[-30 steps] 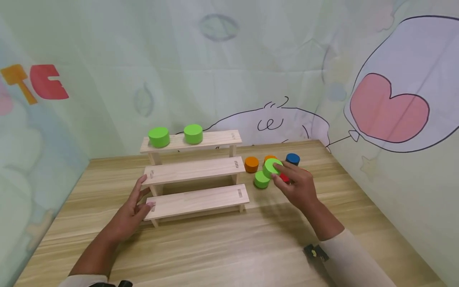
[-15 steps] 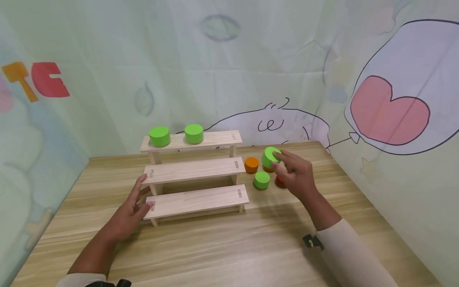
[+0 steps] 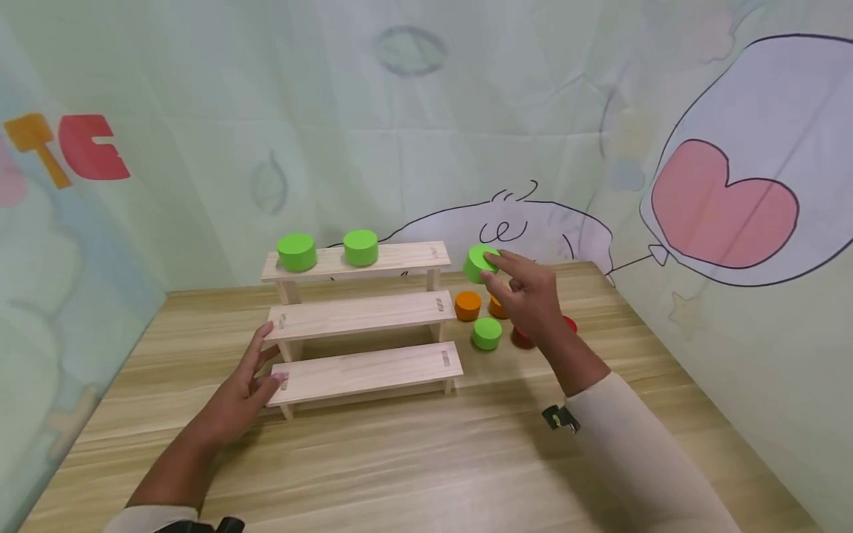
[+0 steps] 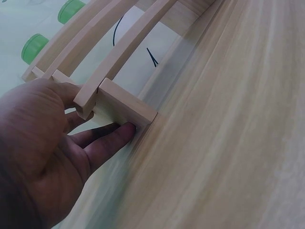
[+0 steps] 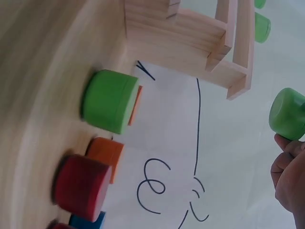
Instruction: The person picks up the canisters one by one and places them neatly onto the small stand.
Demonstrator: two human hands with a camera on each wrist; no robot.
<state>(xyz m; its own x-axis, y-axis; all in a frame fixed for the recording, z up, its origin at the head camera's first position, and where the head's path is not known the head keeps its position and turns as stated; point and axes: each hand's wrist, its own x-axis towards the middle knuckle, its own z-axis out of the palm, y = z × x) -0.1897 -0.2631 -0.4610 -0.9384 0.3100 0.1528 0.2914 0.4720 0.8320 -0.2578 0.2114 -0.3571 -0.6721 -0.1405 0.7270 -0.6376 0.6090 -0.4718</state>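
Between the thumb and fingers of my right hand (image 3: 529, 290) is a green cylindrical block (image 3: 480, 264), raised just right of the top step's end. In the right wrist view the same green block (image 5: 288, 114) is at the right edge. My left hand (image 3: 235, 396) grips the left end of a three-step wooden stand (image 3: 363, 374), thumb on the lowest step. Its fingers press the stand's side panel (image 4: 126, 102) in the left wrist view. Two green blocks sit on the top step, one at the left end (image 3: 296, 252) and another (image 3: 360, 248) near the middle.
Right of the stand, a green block (image 3: 486, 334), an orange block (image 3: 468, 306) and a second orange block (image 3: 498, 306) stand on the wooden table (image 3: 400, 459). Red blocks (image 3: 523, 338) are partly behind my right hand. A blue block (image 5: 88, 221) shows in the right wrist view. Printed cloth (image 3: 400, 148) hangs behind.
My right hand has lifted the green block up and to the left, from over the loose blocks to the height of the top step. My left hand has stayed on the stand.
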